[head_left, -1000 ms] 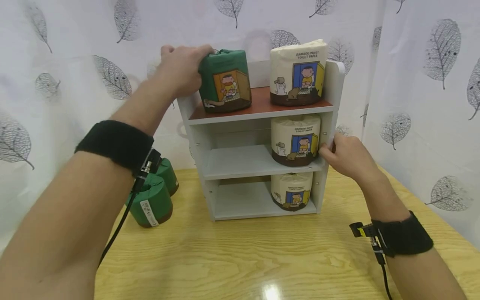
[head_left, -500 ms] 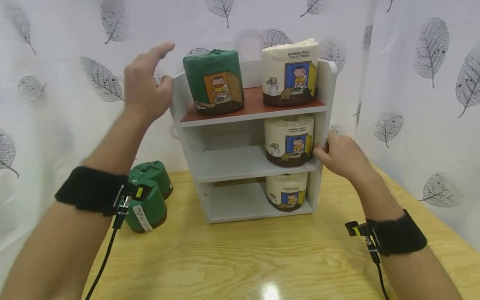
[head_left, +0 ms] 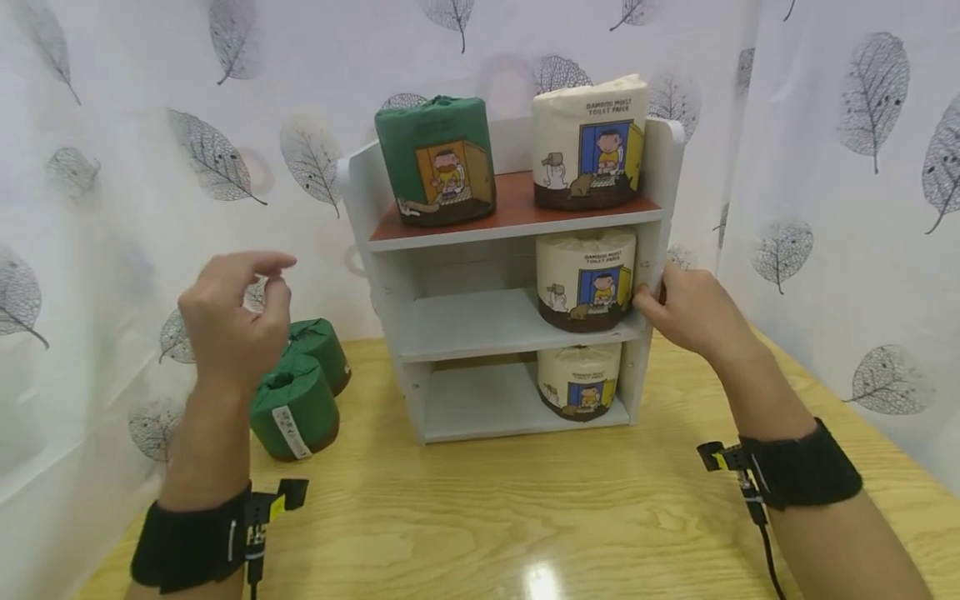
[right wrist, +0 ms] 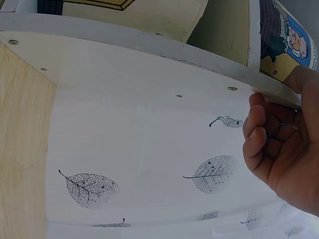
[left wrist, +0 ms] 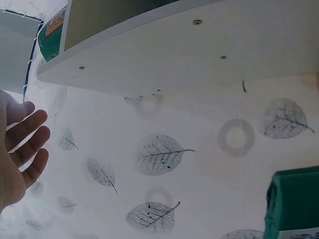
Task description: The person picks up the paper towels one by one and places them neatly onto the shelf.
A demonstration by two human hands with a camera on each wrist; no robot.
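Note:
My left hand (head_left: 236,321) hangs in the air left of the shelf, holding nothing, its fingers loosely bent. Behind it, a green toilet paper roll (head_left: 296,408) with a white label stands on the table, and another green roll (head_left: 322,354) stands just behind that one. My right hand (head_left: 693,317) grips the right side panel of the small white shelf (head_left: 480,333), thumb in front and fingers on the outer face in the right wrist view. On the red top shelf, a green roll (head_left: 435,162) sits at the left and a cream roll (head_left: 588,146) at the right.
A cream roll (head_left: 585,279) stands on the middle shelf at the right, and a smaller-looking cream roll (head_left: 577,383) is directly below it. The wooden table (head_left: 450,517) reaches toward me. A leaf-patterned curtain (head_left: 810,167) hangs behind and at both sides.
My left hand has let go of the green roll on the top shelf and moved left and down toward the green rolls on the table. The right hand keeps its grip on the panel.

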